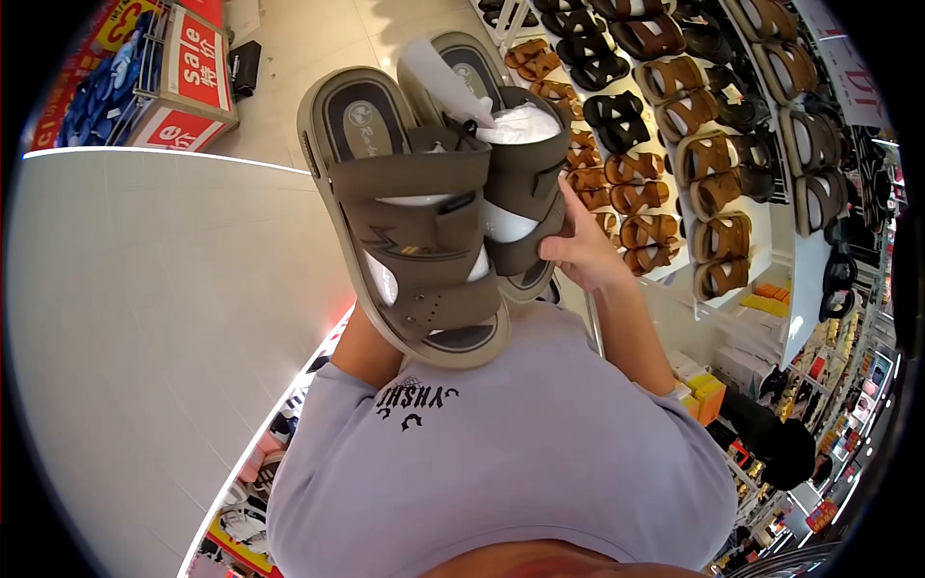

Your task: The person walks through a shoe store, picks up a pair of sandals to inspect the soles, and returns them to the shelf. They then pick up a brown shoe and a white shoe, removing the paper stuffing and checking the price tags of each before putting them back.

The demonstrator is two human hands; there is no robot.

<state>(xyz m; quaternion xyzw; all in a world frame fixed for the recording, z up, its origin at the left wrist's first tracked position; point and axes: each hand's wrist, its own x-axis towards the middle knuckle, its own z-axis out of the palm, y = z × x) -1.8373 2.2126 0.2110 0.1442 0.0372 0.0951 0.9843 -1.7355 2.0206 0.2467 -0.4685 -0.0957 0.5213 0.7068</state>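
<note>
Two grey-brown strap sandals are held up side by side in front of my chest. The nearer sandal [405, 275] has a zigzag mark and small holes on its straps. White stuffing shows under its straps. Partly behind it is the other sandal [533, 169], with crumpled white wrapping [525, 125] under its strap and a pale strip [438, 77] sticking out. My right hand [586, 246] grips this farther sandal at its side, thumb in front. My left forearm [368, 347] goes up behind the nearer sandal, which hides my left hand and its fingers.
Shelves on the right carry rows of brown sandals [723, 255] and black sandals [617, 120]. A large pale panel [145, 318] with a lit edge spans the left. Red sale signs [199, 63] stand at upper left. A person in black [780, 453] is at lower right.
</note>
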